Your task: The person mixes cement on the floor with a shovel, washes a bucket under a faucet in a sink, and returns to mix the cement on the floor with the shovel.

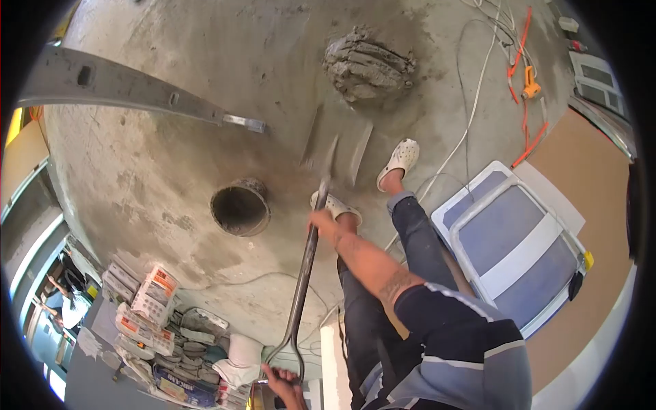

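Note:
Both of my hands grip a long shovel (pixel 304 273) that slants across the view. My left hand (pixel 283 384) is closed round its handle end at the bottom, where the shaft forks. Farther up, my right hand (pixel 321 220) wraps round the shaft near the blade, its arm crossing in front of my legs. The wide shovel blade (pixel 348 140) rests low at the floor, its side edges showing. Just beyond the blade sits a heap of wet grey mortar (pixel 369 67), apart from it. A dirty round bucket (pixel 240 206) stands left of the shaft.
A metal beam (pixel 130 80) juts in from the left. Cables (pixel 471 116) and an orange power tool (pixel 530 83) lie at upper right. A blue-and-white folding frame (pixel 512 239) lies beside my legs. Bags and rubble (pixel 164 335) fill the lower left; a person (pixel 72 304) is beyond.

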Demonstrator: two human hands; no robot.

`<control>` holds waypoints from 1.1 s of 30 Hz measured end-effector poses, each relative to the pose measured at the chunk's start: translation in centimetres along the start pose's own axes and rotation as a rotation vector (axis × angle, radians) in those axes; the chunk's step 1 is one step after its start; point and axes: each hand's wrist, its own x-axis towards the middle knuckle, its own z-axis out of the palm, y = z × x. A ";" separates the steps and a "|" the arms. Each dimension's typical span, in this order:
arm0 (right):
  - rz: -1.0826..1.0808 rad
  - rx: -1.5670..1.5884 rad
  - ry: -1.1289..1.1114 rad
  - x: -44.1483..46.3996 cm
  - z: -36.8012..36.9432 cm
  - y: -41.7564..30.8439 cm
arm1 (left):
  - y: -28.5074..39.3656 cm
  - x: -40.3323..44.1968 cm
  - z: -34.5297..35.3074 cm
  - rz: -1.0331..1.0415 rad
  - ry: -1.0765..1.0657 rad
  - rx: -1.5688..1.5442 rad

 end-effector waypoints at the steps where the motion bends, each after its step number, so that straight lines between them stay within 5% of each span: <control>1: -0.262 -0.147 -0.083 -0.3 -2.5 -3.2 | -0.9 0.3 2.7 -0.013 -0.052 -0.060; 2: -0.044 0.180 -0.198 -0.8 -5.2 -8.8 | -2.3 0.8 5.8 0.003 -0.191 -0.122; 4: 0.085 0.267 0.055 1.1 -7.3 -16.1 | -2.7 -1.2 12.9 -0.005 -0.163 -0.158; 8: -0.002 0.067 0.206 -1.7 -7.5 -18.5 | -3.7 -4.6 12.9 0.118 -0.230 -0.230; 16: 0.028 0.200 -0.068 -10.3 -9.0 -19.7 | -6.1 -15.0 8.8 0.309 -0.298 -0.251; 19: 0.000 0.369 -0.273 -11.1 -10.7 -23.4 | -7.1 -17.9 9.5 0.552 -0.379 -0.134; 22: -0.011 0.332 -0.358 -14.7 -13.2 -30.3 | -4.6 -22.0 13.2 1.285 -0.379 0.460; 23: -0.010 0.341 -0.362 -16.3 -14.3 -32.5 | -3.3 -23.1 14.7 1.291 -0.381 0.468; 25: -0.167 0.184 -0.184 -18.6 -17.0 -35.7 | -0.9 -25.5 18.3 1.607 -0.789 0.843; 26: -0.165 0.185 -0.177 -18.2 -19.2 -36.2 | -0.4 -26.9 20.3 1.603 -0.797 0.843; 28: -0.292 0.201 -0.093 -16.5 -23.1 -38.4 | 0.1 -28.5 24.4 1.768 -1.267 1.038; 30: -0.294 0.084 -0.045 -16.6 -25.8 -40.6 | -2.9 -29.7 26.6 1.991 -1.263 1.220; 33: -0.348 -0.169 0.089 -17.2 -27.7 -40.3 | -3.1 -33.4 27.8 1.817 -1.358 1.427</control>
